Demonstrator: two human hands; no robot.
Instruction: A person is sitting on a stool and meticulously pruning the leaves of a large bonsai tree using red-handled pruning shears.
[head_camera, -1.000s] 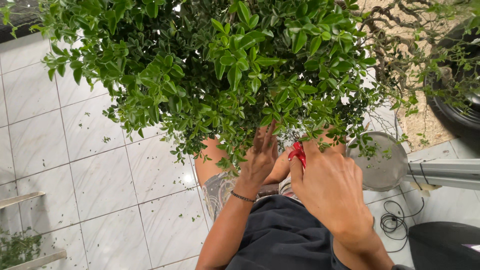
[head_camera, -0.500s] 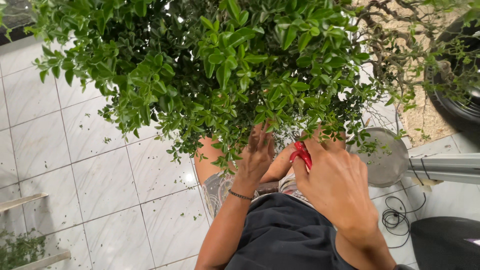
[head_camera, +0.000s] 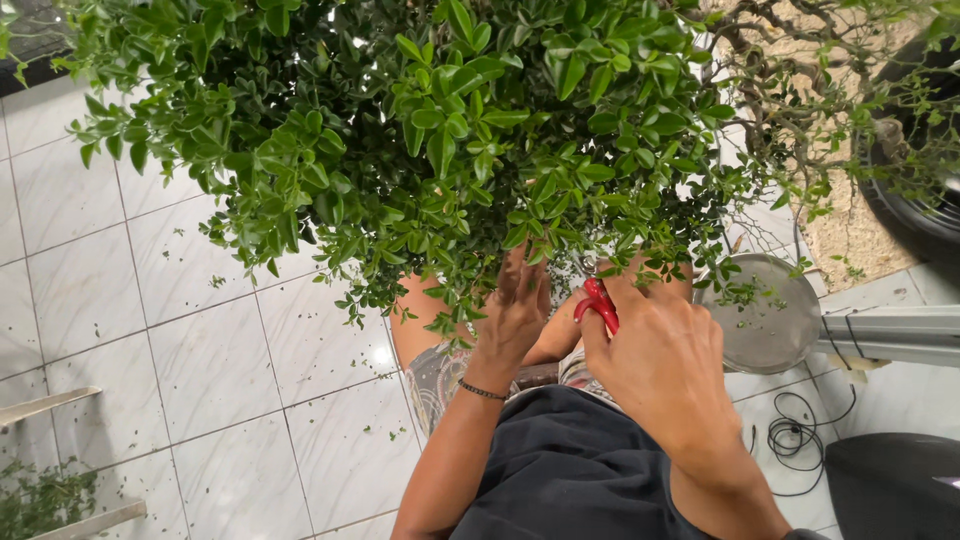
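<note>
Closest to the camera, a dark garment covers the person's lap, and both forearms rise from it toward the plant. The right hand (head_camera: 665, 355) is wrapped shut around a pair of red-handled clippers (head_camera: 598, 303), the red grips poking out beside the thumb; the blades are lost in the foliage and cannot be made out. Just to the left of it, the left hand (head_camera: 512, 315) reaches up with fingers spread and open, fingertips buried among the lowest twigs, touching leaves but clamping nothing that can be seen. A thin bracelet (head_camera: 482, 391) circles the left wrist. Beyond both hands spreads the bushy green plant (head_camera: 440, 140), dense with small glossy leaves, filling the upper half of the view; the clippers sit right at its lower edge. To the right of the right hand lies a round metal lid (head_camera: 765, 320), with a coiled black cable (head_camera: 795, 440) nearer the camera. To the left of the left hand stretches the white tiled floor (head_camera: 200, 370), scattered with tiny leaf clippings (head_camera: 395, 435).
</note>
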